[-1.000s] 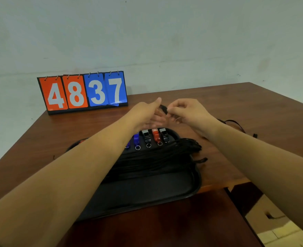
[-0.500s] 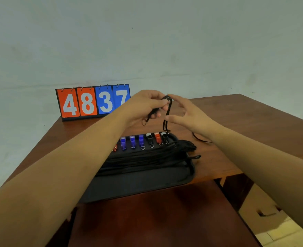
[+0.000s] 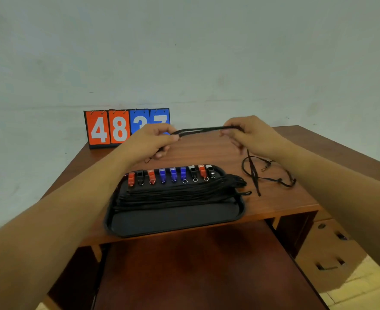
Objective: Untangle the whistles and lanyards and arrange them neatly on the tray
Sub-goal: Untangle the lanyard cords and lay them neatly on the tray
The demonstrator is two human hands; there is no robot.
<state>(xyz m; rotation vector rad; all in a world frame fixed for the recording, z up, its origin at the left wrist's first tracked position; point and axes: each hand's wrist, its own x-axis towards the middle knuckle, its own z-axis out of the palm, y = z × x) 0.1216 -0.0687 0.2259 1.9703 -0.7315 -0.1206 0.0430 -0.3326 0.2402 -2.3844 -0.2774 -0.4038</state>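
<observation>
A black lanyard point(image 3: 201, 130) is stretched level between my two hands above the table. My left hand point(image 3: 153, 139) pinches its left end and my right hand point(image 3: 249, 133) pinches its right end. Below them a black tray point(image 3: 175, 222) lies at the table's near edge. Along its far side stands a row of several whistles point(image 3: 173, 174) in orange, black and blue. Their black lanyards point(image 3: 180, 193) lie in straight lines across the tray. Another black lanyard point(image 3: 267, 175) lies loose and looped on the table, right of the tray.
A flip scoreboard point(image 3: 108, 128) reading 4837 stands at the table's far left edge against the wall. The brown wooden table point(image 3: 296, 153) has a lower shelf in front. A cardboard box point(image 3: 327, 253) sits on the floor at the right.
My hands have moved apart and pulled the lanyard from a hanging loop into a taut level line. The camera has tilted back, showing the loose lanyard on the right.
</observation>
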